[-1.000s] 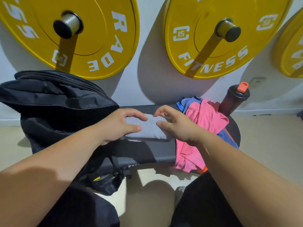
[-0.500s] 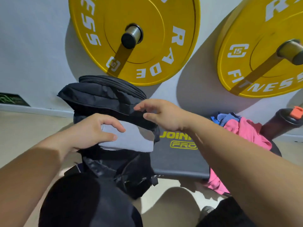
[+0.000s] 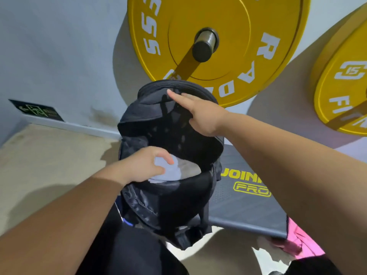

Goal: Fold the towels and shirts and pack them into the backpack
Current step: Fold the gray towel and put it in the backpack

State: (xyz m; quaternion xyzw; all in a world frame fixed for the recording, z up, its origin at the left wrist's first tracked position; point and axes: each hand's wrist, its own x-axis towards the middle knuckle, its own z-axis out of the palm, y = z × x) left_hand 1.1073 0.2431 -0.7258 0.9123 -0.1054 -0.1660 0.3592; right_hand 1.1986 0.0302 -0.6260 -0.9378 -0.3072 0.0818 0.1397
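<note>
A black backpack (image 3: pixel 170 207) stands at the left end of a dark bench (image 3: pixel 248 211), its main compartment open. My left hand (image 3: pixel 147 165) grips a folded grey towel (image 3: pixel 174 171) and holds it in the mouth of the opening, partly inside. My right hand (image 3: pixel 200 114) rests on the raised upper flap of the backpack with fingers stretched out, holding the flap back. A pink garment (image 3: pixel 297 241) hangs off the bench's right end at the frame's lower right.
Two yellow weight plates (image 3: pixel 238 36) (image 3: pixel 341 92) hang on pegs on the white wall behind the backpack. The bench top shows a yellow logo. Beige floor lies to the left. My dark-clothed legs fill the bottom of the view.
My left hand carried the grey towel from the bench top left into the backpack's opening. My right hand let go of the towel and moved up onto the backpack's flap. The view swung left.
</note>
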